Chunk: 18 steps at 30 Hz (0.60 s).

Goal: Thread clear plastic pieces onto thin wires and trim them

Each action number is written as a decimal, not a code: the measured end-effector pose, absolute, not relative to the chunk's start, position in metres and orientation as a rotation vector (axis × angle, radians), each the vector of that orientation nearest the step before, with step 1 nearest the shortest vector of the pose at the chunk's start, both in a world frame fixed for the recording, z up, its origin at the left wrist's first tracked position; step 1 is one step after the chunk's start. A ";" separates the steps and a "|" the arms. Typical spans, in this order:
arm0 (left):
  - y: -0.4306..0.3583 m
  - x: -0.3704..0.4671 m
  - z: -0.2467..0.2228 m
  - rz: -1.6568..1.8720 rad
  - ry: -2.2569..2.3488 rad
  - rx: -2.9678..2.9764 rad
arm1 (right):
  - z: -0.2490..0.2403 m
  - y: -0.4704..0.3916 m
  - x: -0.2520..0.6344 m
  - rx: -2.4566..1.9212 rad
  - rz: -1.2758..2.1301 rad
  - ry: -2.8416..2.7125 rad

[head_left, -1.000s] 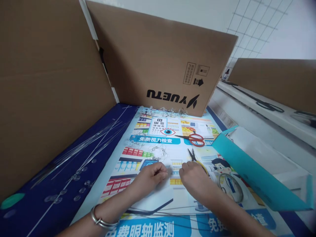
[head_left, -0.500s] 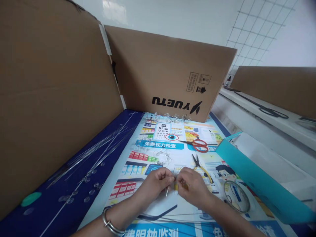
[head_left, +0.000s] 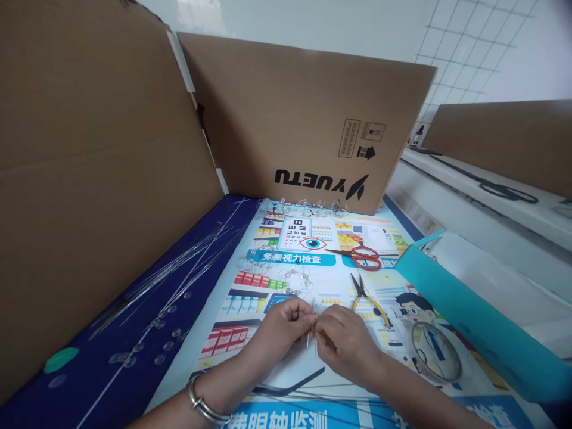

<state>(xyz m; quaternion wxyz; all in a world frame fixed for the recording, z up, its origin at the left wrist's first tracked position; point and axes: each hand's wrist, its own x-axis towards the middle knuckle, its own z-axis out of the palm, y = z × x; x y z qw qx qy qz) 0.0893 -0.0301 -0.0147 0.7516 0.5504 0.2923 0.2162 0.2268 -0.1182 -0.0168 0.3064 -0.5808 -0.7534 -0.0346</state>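
From where I stood, the L hand (head_left: 286,325) pinched a short, thin, silvery wire (head_left: 308,340) btwn thumb & fingers. The R hand (head_left: 346,339) was curled in right beside it, fingertips v. close; couldn't tell if they gripped the wire too. Wire's long axis ran approx. away from the person, across the gap btwn the hands, above the colourful printed sheet (head_left: 295,369). Clear-bead-and-wire ring (head_left: 295,290) lay just beyond the L hand; yellow-handled pliers w/ dark jaws (head_left: 360,290) lay beyond the R, nearer that one, tips pointing away.
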 end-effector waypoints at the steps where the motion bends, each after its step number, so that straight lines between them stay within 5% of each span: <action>1: -0.030 0.089 -0.015 0.488 0.647 1.194 | -0.016 -0.118 0.227 -1.543 -0.073 -1.985; 18: -0.030 0.087 -0.002 0.608 0.678 1.022 | -0.009 -0.117 0.225 -1.716 0.598 -1.574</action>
